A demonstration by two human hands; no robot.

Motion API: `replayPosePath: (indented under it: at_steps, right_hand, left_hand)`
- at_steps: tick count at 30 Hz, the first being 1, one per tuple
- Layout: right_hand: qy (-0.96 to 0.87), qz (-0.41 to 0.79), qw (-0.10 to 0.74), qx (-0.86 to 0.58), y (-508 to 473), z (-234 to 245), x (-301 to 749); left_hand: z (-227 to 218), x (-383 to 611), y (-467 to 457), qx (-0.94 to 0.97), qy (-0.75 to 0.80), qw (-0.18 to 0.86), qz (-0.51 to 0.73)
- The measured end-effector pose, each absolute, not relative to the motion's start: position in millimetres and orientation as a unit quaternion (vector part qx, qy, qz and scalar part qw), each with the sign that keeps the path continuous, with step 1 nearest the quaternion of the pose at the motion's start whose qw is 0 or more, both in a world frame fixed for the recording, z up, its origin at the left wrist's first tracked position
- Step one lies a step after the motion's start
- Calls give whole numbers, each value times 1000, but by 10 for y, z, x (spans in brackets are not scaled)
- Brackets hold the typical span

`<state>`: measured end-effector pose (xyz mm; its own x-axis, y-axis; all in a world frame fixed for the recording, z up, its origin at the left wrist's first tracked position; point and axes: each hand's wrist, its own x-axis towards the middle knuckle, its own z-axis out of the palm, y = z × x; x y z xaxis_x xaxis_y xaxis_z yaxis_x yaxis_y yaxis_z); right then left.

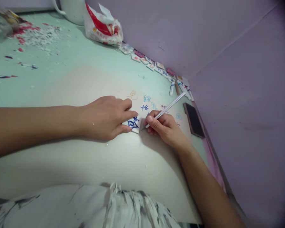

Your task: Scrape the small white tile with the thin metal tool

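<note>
Under the fingers of my left hand [109,117] lies a small white block [134,124] with a dark blue character drawn on it. Thumb and forefinger press it to the table from two sides, and the hand hides its left part. My right hand [165,128] pinches a slim silver pen-shaped craft knife [171,105]. Its thin tip points down at the tabletop, close to the block's right edge; whether they touch I cannot tell. Orange, blue and purple characters [147,99] are written on the table just beyond my hands.
Along the wall lie several small marked blocks [150,67] and some marker pens [180,86]. A dark phone [193,120] rests near the right edge. At the back stand a tissue pack [104,30] and a white mug [73,11]. White and red scraps [41,34] cover the far left.
</note>
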<state>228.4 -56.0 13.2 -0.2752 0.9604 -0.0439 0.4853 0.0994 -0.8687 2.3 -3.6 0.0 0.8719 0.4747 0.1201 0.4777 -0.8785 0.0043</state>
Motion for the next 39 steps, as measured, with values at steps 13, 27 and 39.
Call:
replayPosePath:
  at_steps: [13,27,39]
  right_hand:
    - [-677,422,283,-532,-563,134,2289]
    - [-684,414,278,-532,-566,147,2289]
    - [-686,411,273,-535,-566,146,2293]
  left_hand:
    - [3,33,-37,-967,-248,9,-57]
    - [16,30,-45,-967,-248,2,-59]
    - [41,34,-46,-967,-251,9,-41]
